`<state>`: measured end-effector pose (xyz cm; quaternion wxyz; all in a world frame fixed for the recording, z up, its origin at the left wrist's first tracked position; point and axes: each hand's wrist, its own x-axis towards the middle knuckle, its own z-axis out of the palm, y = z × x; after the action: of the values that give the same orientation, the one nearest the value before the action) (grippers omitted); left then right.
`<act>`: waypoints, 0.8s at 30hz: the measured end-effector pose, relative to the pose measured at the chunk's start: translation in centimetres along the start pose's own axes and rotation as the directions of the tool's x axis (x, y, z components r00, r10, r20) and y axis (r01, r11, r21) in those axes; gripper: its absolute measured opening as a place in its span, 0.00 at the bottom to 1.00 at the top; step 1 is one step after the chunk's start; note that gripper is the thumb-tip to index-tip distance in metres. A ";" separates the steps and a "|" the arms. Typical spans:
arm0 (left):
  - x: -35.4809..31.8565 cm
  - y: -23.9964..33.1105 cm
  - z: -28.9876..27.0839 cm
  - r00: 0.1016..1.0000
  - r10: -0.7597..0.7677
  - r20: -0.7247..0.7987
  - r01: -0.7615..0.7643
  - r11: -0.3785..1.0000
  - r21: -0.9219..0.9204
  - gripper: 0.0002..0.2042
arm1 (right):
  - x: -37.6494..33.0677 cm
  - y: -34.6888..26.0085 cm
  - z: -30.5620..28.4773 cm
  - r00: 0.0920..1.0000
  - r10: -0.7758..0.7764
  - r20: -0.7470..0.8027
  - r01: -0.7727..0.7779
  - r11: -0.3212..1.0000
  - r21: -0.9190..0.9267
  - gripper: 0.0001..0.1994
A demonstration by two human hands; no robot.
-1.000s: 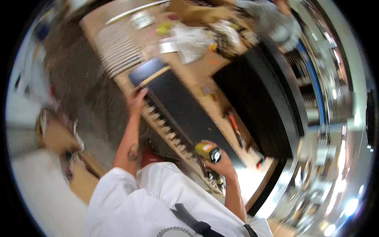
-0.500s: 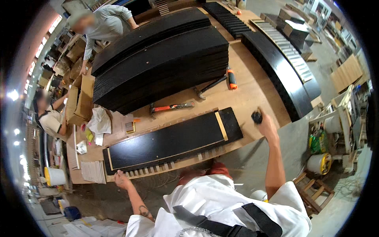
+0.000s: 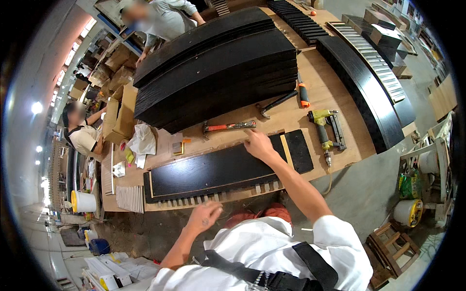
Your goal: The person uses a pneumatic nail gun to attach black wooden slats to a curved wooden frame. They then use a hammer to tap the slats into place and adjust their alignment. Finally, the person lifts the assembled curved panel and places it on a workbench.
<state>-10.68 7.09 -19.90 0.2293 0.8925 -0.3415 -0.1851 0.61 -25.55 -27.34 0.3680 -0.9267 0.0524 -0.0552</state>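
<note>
My right hand (image 3: 259, 144) reaches over the black panel (image 3: 213, 167), fingers stretched towards the handle end of a red-handled claw hammer (image 3: 229, 126); whether they touch it I cannot tell. My left hand (image 3: 205, 216) hangs just off the table's near edge, its fingers loosely bent and a little blurred, with nothing seen in them. Thin light wooden strips lie across the panel's two ends, and a row of small slats (image 3: 213, 198) shows along its near edge. At the right of the panel a green-yellow nail gun (image 3: 320, 116) lies on its side with a hose attached.
Tall stacks of black boards (image 3: 218, 72) stand behind the hammer. A second hammer (image 3: 276, 104) and an orange-black handled tool (image 3: 303, 94) lie beside them. Long black pieces (image 3: 361, 92) fill the table's right. Two people work at the far left near a cardboard box (image 3: 120, 114).
My right hand has moved left from the table's right side, where it held a dark object; the nail gun now lies there. My left hand has left the panel's left end and moved right.
</note>
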 end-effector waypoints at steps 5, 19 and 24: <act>1.3 -2.8 -2.6 0.889 0.136 0.437 -0.238 0.953 0.187 0.15 | 9.7 0.4 7.3 0.999 -0.008 0.046 0.025 0.927 -0.374 0.29; 9.2 -18.5 1.7 0.895 -0.007 -0.447 0.154 0.943 0.295 0.29 | 0.2 -8.9 0.7 0.953 0.241 -0.184 -0.196 0.952 0.233 0.15; 9.1 -18.6 1.2 0.913 -0.095 -0.396 0.232 0.921 0.314 0.30 | 0.3 -17.4 -11.9 0.778 0.180 -0.602 0.039 0.942 0.332 0.21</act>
<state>4.81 12.73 -32.39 0.1091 0.9635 -0.2423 0.0335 0.18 -21.10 -6.77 0.4797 -0.7790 0.1965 -0.3528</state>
